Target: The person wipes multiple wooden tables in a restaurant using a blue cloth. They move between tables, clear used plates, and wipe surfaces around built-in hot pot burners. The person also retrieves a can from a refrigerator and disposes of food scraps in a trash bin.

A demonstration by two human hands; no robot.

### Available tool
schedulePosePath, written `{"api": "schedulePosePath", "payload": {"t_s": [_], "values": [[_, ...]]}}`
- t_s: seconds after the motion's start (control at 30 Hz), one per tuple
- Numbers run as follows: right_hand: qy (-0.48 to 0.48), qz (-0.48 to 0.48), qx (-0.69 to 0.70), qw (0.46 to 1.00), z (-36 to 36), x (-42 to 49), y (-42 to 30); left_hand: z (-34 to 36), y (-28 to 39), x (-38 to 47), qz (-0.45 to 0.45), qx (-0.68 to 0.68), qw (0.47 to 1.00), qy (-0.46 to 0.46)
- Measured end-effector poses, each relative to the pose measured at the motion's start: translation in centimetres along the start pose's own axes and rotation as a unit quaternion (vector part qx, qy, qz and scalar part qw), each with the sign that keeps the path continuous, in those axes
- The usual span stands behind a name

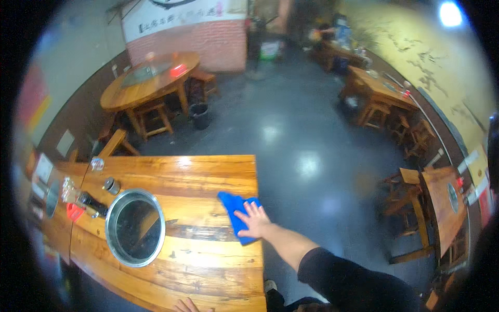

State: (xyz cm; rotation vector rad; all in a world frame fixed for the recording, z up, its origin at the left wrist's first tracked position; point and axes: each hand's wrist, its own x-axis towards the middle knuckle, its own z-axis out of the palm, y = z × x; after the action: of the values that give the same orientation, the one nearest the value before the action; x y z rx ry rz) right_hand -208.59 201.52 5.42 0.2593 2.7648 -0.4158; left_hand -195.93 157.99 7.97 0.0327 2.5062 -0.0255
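Observation:
My right hand (253,221) lies spread on a blue cloth (235,210), pressing it flat at the right edge of the wooden table (202,179). The fingers are apart on top of the cloth, which sticks out beyond them to the left and below. At the bottom edge of the picture, the fingers of my left hand (187,306) show on the near part of the tabletop; the rest of that hand is cut off. A round metal-rimmed pot well (160,230) is set in the tabletop to the left of the cloth.
Left of the pot well are a small metal-topped jar (112,186), a dark bottle (92,203) and a red holder (75,211). A round table (113,97) with stools and a black bin (200,117) stands beyond. More wooden tables (440,202) and stools line the right wall.

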Motion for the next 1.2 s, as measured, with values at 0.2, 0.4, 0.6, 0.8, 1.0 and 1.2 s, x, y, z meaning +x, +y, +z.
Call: {"api": "schedulePosePath", "payload": {"t_s": [0.2,0.4,0.6,0.8,1.0,1.2], "values": [[0.016,0.049,-0.048,0.997,-3.7,8.6,2.0,2.1,-1.5,0.4,0.024,-0.004,0.992,0.124],[0.013,0.018,-0.040,0.999,-7.2,14.3,3.8,4.9,2.7,1.7,-0.160,0.004,0.978,0.130],[-0.007,-0.092,-0.070,0.993,-11.4,21.2,5.8,5.2,14.2,2.0,-0.159,-0.252,0.936,0.187],[-0.058,-0.153,-0.069,0.984,-13.1,24.5,7.2,0.7,29.4,1.5,-0.222,-0.186,0.955,0.070],[-0.054,-0.221,-0.089,0.970,-13.6,26.9,8.0,-1.4,30.4,2.2,-0.231,-0.170,0.956,0.064],[-0.078,-0.278,-0.085,0.954,-13.7,29.3,8.4,-0.5,29.5,3.0,-0.249,-0.181,0.947,0.085]]}}
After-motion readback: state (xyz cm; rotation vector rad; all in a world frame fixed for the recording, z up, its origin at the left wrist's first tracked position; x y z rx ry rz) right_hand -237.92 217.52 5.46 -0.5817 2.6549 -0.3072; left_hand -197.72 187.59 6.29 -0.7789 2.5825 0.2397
